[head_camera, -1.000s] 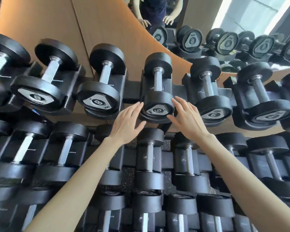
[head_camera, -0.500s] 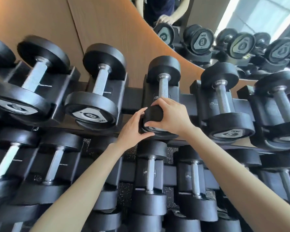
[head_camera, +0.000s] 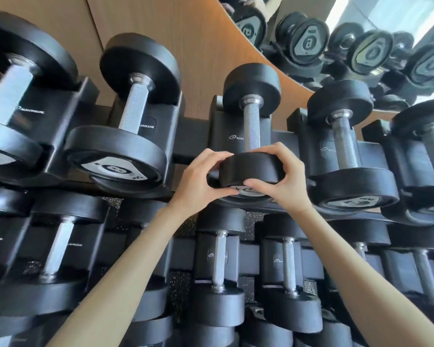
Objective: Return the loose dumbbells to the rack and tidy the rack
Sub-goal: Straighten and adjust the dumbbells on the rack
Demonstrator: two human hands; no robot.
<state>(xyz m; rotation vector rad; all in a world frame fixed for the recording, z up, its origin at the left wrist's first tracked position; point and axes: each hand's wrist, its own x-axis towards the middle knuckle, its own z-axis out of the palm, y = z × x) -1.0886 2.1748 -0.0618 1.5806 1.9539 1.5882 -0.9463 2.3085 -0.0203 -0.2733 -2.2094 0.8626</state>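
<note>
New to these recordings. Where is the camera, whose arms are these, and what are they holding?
No machine here: a person works with bare hands, filmed by a camera on their head that looks forward and down. In front stands a black rack with rows of dumbbells lying in cradles. The left hand and the right hand both grip the near end of one dumbbell in the top row. A mirror at the upper right reflects more dumbbells.

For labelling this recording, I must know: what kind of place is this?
Most likely a gym's free-weights area: black round-headed dumbbells with knurled steel handles lie in a tiered black rack, a wall mirror reflects more, and speckled black flooring shows between the tiers.
</note>
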